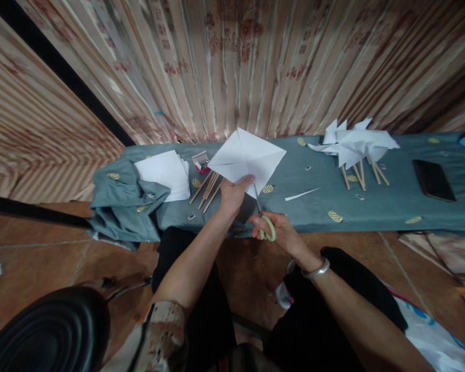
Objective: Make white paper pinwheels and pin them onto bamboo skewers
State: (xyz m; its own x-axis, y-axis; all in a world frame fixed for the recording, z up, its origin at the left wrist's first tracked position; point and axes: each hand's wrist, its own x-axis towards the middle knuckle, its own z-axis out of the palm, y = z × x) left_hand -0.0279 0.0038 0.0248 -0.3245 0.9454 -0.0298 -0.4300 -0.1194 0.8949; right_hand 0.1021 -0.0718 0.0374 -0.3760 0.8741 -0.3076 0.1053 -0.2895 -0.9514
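My left hand (pixel 233 195) pinches the near side of a white paper square (pixel 251 152), held up like a diamond above the cloth. Crease lines or slits run in from the paper's corners. In my right hand (pixel 281 230) are scissors (pixel 268 227) with pale green handles, their blades pointing up at the paper's lower corner. The blade tips meet the paper there; how far they reach into it I cannot tell. Left of the paper lie a stack of white paper sheets (pixel 166 173), several wooden sticks (pixel 208 191) and a small open box (pixel 201 161) of small metal pieces.
A grey-green cloth (pixel 306 219) covers the long narrow table. White paper pinwheels (pixel 358 144) on sticks lie to the right, beside a dark phone (pixel 434 180). A paper sliver (pixel 301 194) rests near the middle. Curtains (pixel 256 67) hang behind; a black stool (pixel 50 330) stands lower left.
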